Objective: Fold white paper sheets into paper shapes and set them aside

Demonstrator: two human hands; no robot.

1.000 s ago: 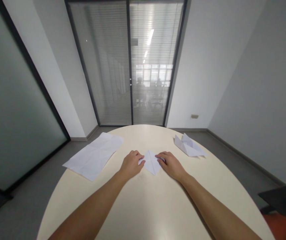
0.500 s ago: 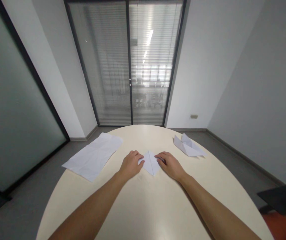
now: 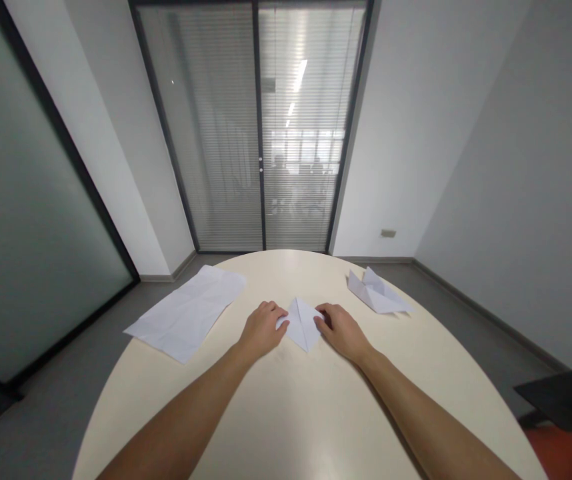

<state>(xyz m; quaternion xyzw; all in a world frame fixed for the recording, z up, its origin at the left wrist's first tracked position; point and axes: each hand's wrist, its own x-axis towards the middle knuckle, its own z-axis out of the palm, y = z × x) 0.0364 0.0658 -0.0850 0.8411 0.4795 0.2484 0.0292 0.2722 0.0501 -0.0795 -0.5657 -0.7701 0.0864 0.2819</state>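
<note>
A small folded sheet of white paper (image 3: 303, 325), diamond-shaped with a crease down its middle, lies on the table between my two hands. My left hand (image 3: 265, 328) grips its left corner, thumb and fingers closed at the edge. On the opposite side, my right hand (image 3: 342, 332) pinches the right corner between thumb and curled fingers. Both corners are partly covered by my fingertips.
The pale round table (image 3: 286, 413) carries a creased flat paper sheet (image 3: 186, 313) at the left and a folded paper boat (image 3: 377, 292) at the right. A dark and red chair (image 3: 563, 400) stands at the lower right, beyond the table's edge.
My right fingers have drawn back slightly to the right, from over the paper's face to its right corner. My left hand stays where it was.
</note>
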